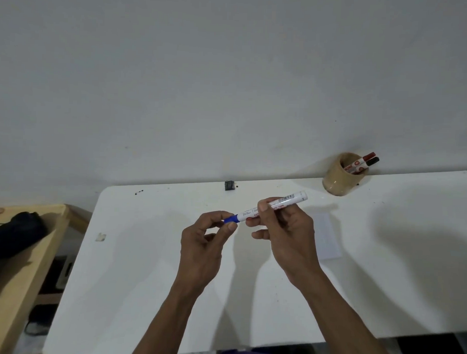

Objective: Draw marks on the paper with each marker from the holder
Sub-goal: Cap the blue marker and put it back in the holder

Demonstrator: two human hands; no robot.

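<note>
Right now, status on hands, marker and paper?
Right hand grips blue marker barrel; left hand pinches its blue cap. Paper bare, unobstructed. Holder keeps two markers.

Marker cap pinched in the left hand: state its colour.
Blue; the cap shows clearly in the head view, at the left hand.

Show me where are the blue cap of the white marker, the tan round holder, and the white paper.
blue cap (pixel 231 219): head view, its visible middle.
tan round holder (pixel 339 178): head view, outer wall.
white paper (pixel 328 239): head view, bare middle.
</note>
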